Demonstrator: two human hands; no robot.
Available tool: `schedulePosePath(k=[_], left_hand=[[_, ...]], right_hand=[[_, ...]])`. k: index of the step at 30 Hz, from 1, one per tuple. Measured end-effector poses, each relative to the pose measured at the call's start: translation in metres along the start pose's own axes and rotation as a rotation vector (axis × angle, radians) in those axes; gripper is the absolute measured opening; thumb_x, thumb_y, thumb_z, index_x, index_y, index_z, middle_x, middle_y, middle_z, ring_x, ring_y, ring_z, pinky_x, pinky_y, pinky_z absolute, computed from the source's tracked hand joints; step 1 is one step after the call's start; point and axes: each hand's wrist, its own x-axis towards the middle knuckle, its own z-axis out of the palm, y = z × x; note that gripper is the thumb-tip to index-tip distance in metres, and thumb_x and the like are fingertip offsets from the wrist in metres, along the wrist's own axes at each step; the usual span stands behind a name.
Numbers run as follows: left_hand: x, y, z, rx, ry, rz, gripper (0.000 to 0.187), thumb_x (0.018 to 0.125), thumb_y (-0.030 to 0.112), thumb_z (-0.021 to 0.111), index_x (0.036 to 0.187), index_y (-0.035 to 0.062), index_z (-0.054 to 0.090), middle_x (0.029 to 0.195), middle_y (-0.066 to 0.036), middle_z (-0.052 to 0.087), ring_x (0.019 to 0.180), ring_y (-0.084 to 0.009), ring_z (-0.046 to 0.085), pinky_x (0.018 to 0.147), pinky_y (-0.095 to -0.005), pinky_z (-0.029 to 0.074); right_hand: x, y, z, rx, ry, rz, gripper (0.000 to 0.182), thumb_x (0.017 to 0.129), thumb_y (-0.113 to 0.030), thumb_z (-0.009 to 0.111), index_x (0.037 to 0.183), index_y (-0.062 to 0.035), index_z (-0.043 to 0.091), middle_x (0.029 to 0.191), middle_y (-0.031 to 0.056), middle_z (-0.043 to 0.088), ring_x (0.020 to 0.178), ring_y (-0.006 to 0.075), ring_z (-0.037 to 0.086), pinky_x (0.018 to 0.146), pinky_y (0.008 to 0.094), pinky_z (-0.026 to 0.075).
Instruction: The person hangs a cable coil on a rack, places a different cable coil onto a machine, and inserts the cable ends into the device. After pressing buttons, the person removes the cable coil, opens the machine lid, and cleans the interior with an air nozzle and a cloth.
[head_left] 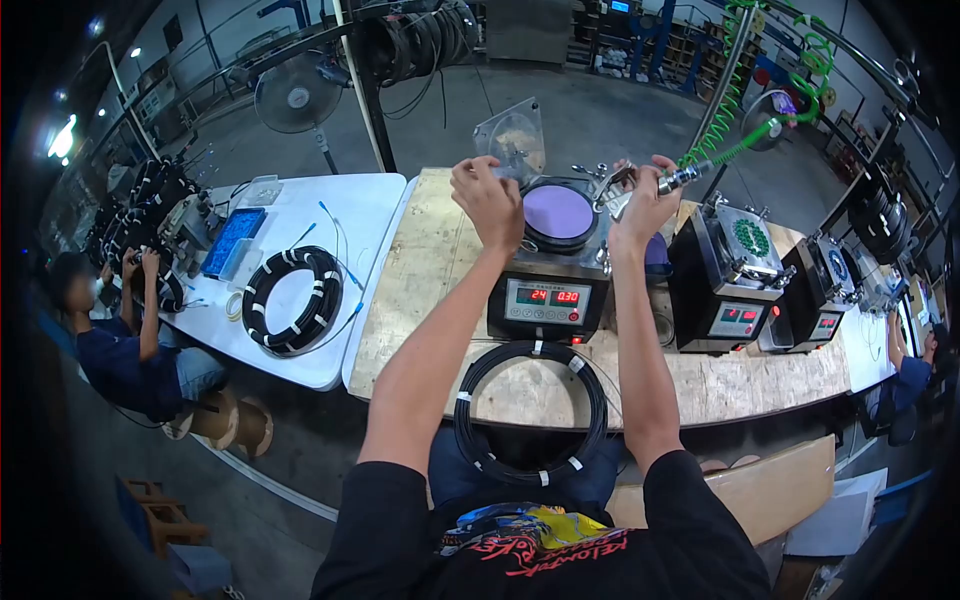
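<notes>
In front of me a polishing machine [545, 308] shows red digits, with a round purple polishing pad [558, 213] on top. My left hand [490, 205] is raised at the pad's left edge, its fingers curled; whatever they hold, I cannot tell. A clear plastic panel [515, 138] stands behind that hand. Right of the pad, my right hand [645, 205] is closed around an air gun [682, 178] fed by a green coiled hose [745, 150]. A metal fixture [614, 190] with knobs is close by those fingers. Below, a black cable coil [535, 412] bound with white ties leans over the table edge onto my lap.
More machines [730, 275] stand to the right on the wooden table [420, 290]. At left, a white table [340, 215] carries another cable coil [291, 300] and a blue tray [233, 242]. One person [130, 345] sits there; another [910, 370] is far right.
</notes>
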Motion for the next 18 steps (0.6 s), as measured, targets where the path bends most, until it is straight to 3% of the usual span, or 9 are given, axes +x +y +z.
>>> schedulePosePath(k=[2,4,5,7,8,12,18], left_hand=[[0.007,-0.001,-0.010,-0.025,-0.193,0.265,0.028,0.084,0.014,0.067,0.111,0.0086,0.061,0.117,-0.013,0.056,0.118,-0.0344,0.051,0.101,-0.0482,0.040],[0.019,0.002,-0.012,-0.034,-0.569,0.500,0.030,0.083,0.023,0.073,0.108,0.0113,0.062,0.113,-0.011,0.058,0.117,-0.0320,0.052,0.101,-0.0454,0.042],[0.024,0.003,-0.013,-0.037,-0.760,0.617,0.031,0.083,0.028,0.077,0.107,0.0126,0.062,0.112,-0.009,0.059,0.116,-0.0308,0.052,0.101,-0.0441,0.042],[0.031,0.012,-0.013,0.145,-0.846,0.810,0.039,0.077,0.035,0.082,0.105,0.0151,0.064,0.111,-0.006,0.060,0.115,-0.0272,0.054,0.099,-0.0423,0.043],[0.036,0.017,-0.012,0.182,-0.897,0.867,0.042,0.075,0.037,0.083,0.106,0.0147,0.064,0.111,-0.005,0.061,0.115,-0.0267,0.054,0.098,-0.0416,0.044],[0.044,0.030,0.006,0.284,-0.918,1.155,0.054,0.068,0.042,0.085,0.109,0.0122,0.065,0.108,-0.004,0.063,0.113,-0.0247,0.055,0.093,-0.0394,0.046],[0.037,0.051,0.021,0.418,-1.057,1.270,0.054,0.068,0.037,0.083,0.111,0.0093,0.065,0.110,-0.006,0.064,0.103,-0.0280,0.066,0.081,-0.0418,0.054]], right_hand=[[0.004,-0.008,-0.019,-0.084,-0.074,0.114,0.022,0.094,0.005,0.051,0.116,0.0004,0.050,0.086,0.0100,0.057,0.074,0.0246,0.070,0.066,0.0339,0.059],[0.002,-0.021,-0.030,-0.165,-0.117,0.174,0.023,0.093,0.005,0.052,0.116,0.0000,0.051,0.086,0.0096,0.055,0.072,0.0233,0.070,0.063,0.0332,0.058],[0.000,-0.027,-0.035,-0.192,-0.108,0.185,0.023,0.092,0.005,0.051,0.114,0.0010,0.053,0.086,0.0081,0.055,0.069,0.0187,0.064,0.063,0.0318,0.058],[-0.010,-0.049,-0.033,-0.250,-0.091,0.210,0.023,0.089,0.005,0.049,0.110,0.0031,0.056,0.087,0.0050,0.055,0.064,0.0096,0.053,0.063,0.0290,0.057],[-0.008,-0.048,-0.041,-0.286,-0.106,0.183,0.023,0.088,0.005,0.051,0.110,0.0018,0.058,0.084,0.0037,0.056,0.064,0.0085,0.054,0.060,0.0273,0.054],[-0.024,-0.068,-0.035,-0.254,-0.076,0.231,0.024,0.088,0.004,0.052,0.111,0.0012,0.058,0.080,0.0017,0.056,0.064,0.0076,0.055,0.059,0.0250,0.050],[-0.029,-0.068,-0.045,-0.288,-0.109,0.247,0.024,0.088,0.005,0.050,0.110,0.0011,0.058,0.080,0.0031,0.055,0.062,0.0094,0.059,0.057,0.0258,0.050]])
